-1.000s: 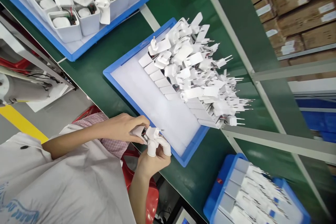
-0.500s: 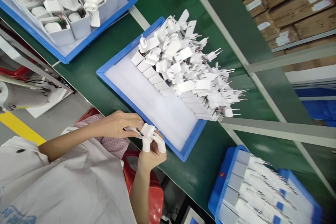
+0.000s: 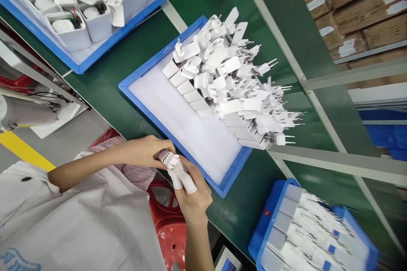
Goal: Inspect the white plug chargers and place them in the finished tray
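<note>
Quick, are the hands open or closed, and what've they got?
Left hand: closed, holding a small white case.
Right hand: closed at the same case's other end, white covers on two fingers.

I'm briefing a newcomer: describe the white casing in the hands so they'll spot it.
Find the middle blue tray on the green table. By its near edge, the left hand holds the white casing, the right hand against it in white finger covers. Unlike the casings massed in the tray, it alone is in hand.
</note>
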`<action>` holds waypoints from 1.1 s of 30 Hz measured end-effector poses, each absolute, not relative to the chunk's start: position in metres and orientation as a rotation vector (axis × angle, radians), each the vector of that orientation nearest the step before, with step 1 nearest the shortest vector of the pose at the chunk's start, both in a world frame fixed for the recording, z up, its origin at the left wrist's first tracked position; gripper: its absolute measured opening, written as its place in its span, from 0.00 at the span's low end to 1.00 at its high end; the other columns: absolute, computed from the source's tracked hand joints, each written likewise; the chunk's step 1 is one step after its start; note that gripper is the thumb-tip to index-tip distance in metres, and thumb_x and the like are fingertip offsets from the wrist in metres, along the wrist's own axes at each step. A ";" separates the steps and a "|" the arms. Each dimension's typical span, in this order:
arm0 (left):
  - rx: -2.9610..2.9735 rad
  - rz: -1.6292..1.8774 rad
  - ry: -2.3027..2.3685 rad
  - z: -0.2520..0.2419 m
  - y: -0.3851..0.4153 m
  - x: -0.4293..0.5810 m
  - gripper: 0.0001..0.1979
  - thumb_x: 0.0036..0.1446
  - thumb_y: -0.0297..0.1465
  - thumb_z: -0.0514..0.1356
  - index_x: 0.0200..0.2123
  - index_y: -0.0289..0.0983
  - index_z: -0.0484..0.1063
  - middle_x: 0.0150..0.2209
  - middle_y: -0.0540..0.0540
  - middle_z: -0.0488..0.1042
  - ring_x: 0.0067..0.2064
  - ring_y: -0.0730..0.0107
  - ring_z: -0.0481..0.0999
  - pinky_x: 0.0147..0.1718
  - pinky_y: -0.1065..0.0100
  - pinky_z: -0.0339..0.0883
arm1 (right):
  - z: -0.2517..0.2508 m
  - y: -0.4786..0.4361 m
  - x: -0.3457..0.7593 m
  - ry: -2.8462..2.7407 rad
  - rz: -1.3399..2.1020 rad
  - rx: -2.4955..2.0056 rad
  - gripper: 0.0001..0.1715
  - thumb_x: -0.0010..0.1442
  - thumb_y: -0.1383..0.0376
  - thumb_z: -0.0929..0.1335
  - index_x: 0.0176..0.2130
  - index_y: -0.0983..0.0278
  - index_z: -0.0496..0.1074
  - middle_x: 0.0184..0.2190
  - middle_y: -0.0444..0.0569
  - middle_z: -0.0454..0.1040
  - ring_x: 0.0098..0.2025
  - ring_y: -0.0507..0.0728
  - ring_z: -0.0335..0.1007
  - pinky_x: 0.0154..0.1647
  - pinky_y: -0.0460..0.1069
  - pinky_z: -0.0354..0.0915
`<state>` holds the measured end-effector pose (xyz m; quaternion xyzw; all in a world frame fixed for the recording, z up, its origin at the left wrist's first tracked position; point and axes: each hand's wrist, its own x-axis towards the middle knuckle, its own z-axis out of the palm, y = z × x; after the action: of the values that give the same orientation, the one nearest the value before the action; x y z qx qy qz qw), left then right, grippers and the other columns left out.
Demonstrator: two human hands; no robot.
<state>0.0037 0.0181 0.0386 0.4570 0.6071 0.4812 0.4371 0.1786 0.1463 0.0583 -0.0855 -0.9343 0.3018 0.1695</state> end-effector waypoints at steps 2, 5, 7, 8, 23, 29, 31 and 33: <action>1.137 1.211 1.508 0.038 0.018 0.005 0.10 0.55 0.27 0.67 0.39 0.36 0.70 0.23 0.58 0.63 0.24 0.77 0.62 0.24 0.74 0.54 | 0.062 0.146 0.176 -2.682 0.827 -0.210 0.26 0.63 0.75 0.67 0.58 0.58 0.68 0.47 0.54 0.79 0.47 0.60 0.79 0.45 0.54 0.78; 1.157 1.235 1.523 0.035 0.017 0.005 0.10 0.55 0.28 0.66 0.40 0.36 0.71 0.25 0.56 0.67 0.25 0.77 0.64 0.25 0.75 0.56 | 0.065 0.144 0.172 -2.685 0.752 -0.107 0.27 0.63 0.75 0.67 0.59 0.58 0.67 0.47 0.55 0.78 0.48 0.61 0.78 0.44 0.55 0.78; 1.150 1.222 1.488 0.033 0.015 0.001 0.12 0.54 0.29 0.67 0.42 0.35 0.73 0.26 0.54 0.70 0.26 0.76 0.67 0.25 0.75 0.58 | 0.065 0.142 0.171 -2.681 0.728 -0.091 0.26 0.63 0.76 0.67 0.58 0.58 0.67 0.47 0.56 0.77 0.49 0.61 0.77 0.43 0.56 0.77; 1.128 1.209 1.424 0.033 0.015 -0.002 0.16 0.53 0.30 0.69 0.45 0.35 0.73 0.27 0.53 0.72 0.26 0.75 0.69 0.25 0.75 0.60 | 0.064 0.141 0.171 -2.682 0.733 -0.107 0.26 0.63 0.76 0.67 0.57 0.57 0.68 0.47 0.56 0.77 0.49 0.61 0.76 0.43 0.57 0.77; 0.701 1.092 1.301 0.048 0.020 -0.008 0.16 0.64 0.34 0.57 0.49 0.31 0.76 0.29 0.45 0.80 0.28 0.69 0.81 0.24 0.76 0.68 | 0.051 0.143 0.180 -1.780 2.188 -1.210 0.17 0.59 0.53 0.73 0.45 0.58 0.72 0.46 0.49 0.76 0.28 0.55 0.77 0.28 0.53 0.78; 0.670 1.102 1.228 0.043 0.020 -0.011 0.17 0.61 0.33 0.60 0.51 0.33 0.74 0.51 0.38 0.78 0.34 0.68 0.82 0.31 0.71 0.75 | 0.051 0.132 0.173 -1.625 2.211 -1.271 0.18 0.56 0.52 0.75 0.42 0.59 0.72 0.42 0.46 0.75 0.24 0.52 0.75 0.26 0.50 0.77; 0.699 1.095 1.256 0.044 0.021 -0.012 0.16 0.62 0.33 0.59 0.51 0.33 0.75 0.49 0.39 0.79 0.33 0.69 0.82 0.30 0.73 0.74 | 0.052 0.127 0.172 -1.656 2.149 -1.235 0.16 0.59 0.53 0.73 0.42 0.58 0.71 0.42 0.46 0.74 0.22 0.50 0.72 0.23 0.49 0.75; 0.707 1.116 1.277 0.046 0.022 -0.011 0.15 0.62 0.32 0.58 0.49 0.32 0.75 0.46 0.39 0.79 0.32 0.70 0.81 0.29 0.73 0.75 | 0.051 0.123 0.172 -1.678 2.090 -1.212 0.14 0.60 0.53 0.72 0.41 0.58 0.71 0.41 0.46 0.73 0.21 0.49 0.70 0.20 0.47 0.73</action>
<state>-0.0109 0.0225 0.0459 0.3057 0.5523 0.4827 0.6071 0.1717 0.1231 0.0515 -0.4099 -0.5675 0.7071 0.0998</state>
